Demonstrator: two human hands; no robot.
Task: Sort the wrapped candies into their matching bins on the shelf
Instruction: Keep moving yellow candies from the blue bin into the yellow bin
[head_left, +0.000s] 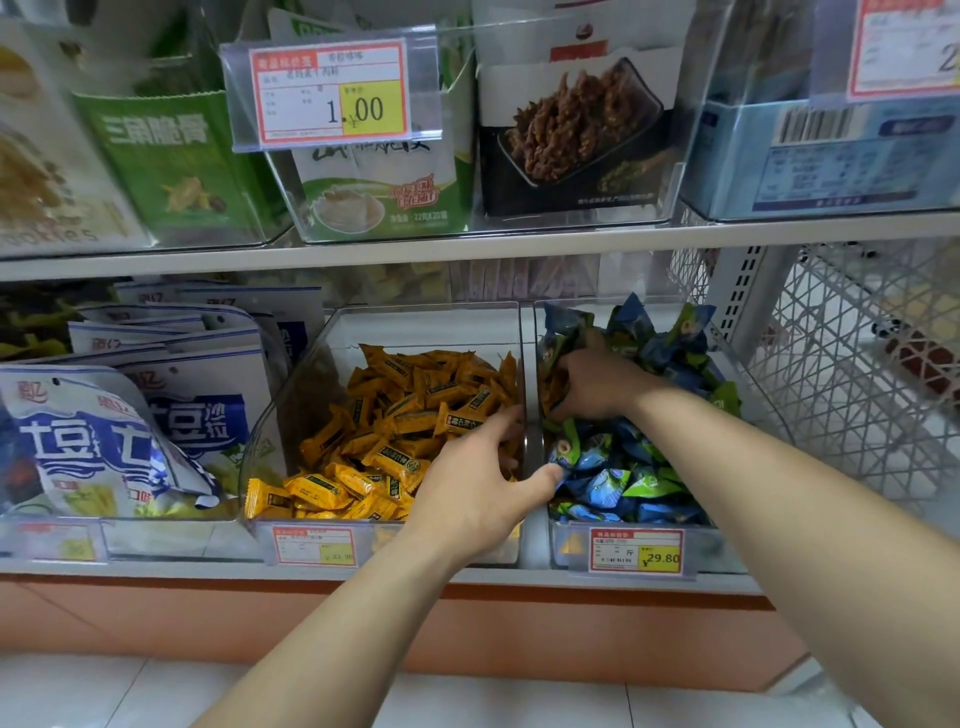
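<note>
Two clear bins side by side on the lower shelf. The left bin (291, 415) is heaped with orange candies (395, 415). The left hand (478, 483) straddles the shared wall, fingers spread over the orange pile, thumb touching the blue side, holding nothing. On to the right hand (602, 384), dug in at the far left corner of the right bin (558, 540), fingers curled round stray orange candies (551, 387) among the blue and green candies (623, 478). The trick here, I'd say: pinch only orange wrappers, shake off any blue, lift clear over the wall, drop left.
</note>
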